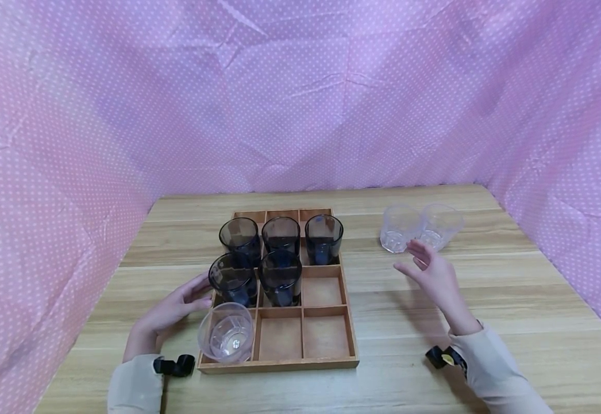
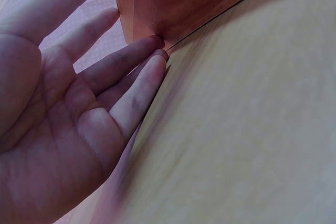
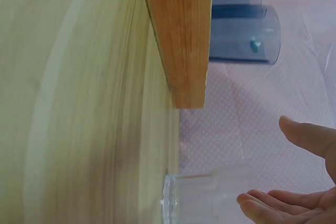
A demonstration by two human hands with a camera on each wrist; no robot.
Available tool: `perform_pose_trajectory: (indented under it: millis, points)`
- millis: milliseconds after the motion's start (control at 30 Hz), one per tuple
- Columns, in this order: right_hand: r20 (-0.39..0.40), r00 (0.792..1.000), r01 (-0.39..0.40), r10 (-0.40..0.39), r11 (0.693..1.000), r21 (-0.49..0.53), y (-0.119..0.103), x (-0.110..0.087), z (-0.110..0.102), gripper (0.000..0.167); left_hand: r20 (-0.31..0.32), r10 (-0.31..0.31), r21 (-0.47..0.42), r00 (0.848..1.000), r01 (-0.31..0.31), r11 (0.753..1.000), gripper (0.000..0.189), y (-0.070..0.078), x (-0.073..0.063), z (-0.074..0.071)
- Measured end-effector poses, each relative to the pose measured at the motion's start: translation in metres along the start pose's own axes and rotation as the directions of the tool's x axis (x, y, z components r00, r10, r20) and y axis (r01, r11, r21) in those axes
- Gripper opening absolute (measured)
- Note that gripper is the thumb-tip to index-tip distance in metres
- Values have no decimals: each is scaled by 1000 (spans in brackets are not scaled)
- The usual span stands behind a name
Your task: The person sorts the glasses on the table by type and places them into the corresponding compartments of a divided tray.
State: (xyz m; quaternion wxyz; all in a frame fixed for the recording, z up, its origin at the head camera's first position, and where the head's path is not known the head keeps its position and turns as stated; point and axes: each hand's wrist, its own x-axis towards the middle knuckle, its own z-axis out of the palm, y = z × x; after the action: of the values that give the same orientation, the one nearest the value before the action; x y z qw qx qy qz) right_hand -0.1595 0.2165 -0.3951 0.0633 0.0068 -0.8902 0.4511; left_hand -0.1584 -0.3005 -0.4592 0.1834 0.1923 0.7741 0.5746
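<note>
A wooden divided tray (image 1: 280, 367) holds several dark tinted glasses (image 1: 281, 282). In its front left compartment stands a clear cup (image 1: 228, 336). My left hand (image 1: 176, 310) is at the tray's left side; in the left wrist view its straight, spread fingers (image 2: 126, 66) touch the tray's wooden wall low down by the tabletop. To the right of the tray, two clear cups (image 1: 396, 233) stand close together on the table. Just in front of them is my right hand (image 1: 435, 282), thumb and fingers apart, holding nothing. Whether its fingertips touch a cup cannot be told.
The pale wooden table (image 1: 383, 345) carries the tray left of its middle. Low wooden dividers (image 1: 302, 333) split the tray into compartments. A pink dotted curtain (image 1: 300, 115) hangs behind the table and on both sides. Black straps (image 1: 176, 365) circle both wrists.
</note>
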Motion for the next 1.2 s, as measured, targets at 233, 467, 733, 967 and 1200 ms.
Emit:
perform_pose_trajectory:
  millis: [233, 467, 733, 967, 1200]
  points:
    - [-39, 999, -31, 30, 999, -33, 7, 13, -5, 71, 4, 24, 3, 1000, -24, 1000, 74, -1, 0, 0]
    - [-87, 995, -52, 48, 998, -39, 13, 27, -8, 72, -10, 30, 20, 999, -30, 999, 72, 1, -1, -1]
    - [-115, 990, -91, 85, 994, -55, 18, 39, -10, 76, 13, 18, -24, 1000, -18, 1000, 72, 2, -1, 0]
    - [-136, 987, -92, 81, 993, -73, 20, 47, -10, 76, 19, 24, -26, 1000, -24, 999, 72, 2, 0, -1]
    - [-145, 987, -84, 69, 991, -104, 19, 52, -10, 73, 20, 24, -33, 1000, -23, 999, 72, 1, 0, -1]
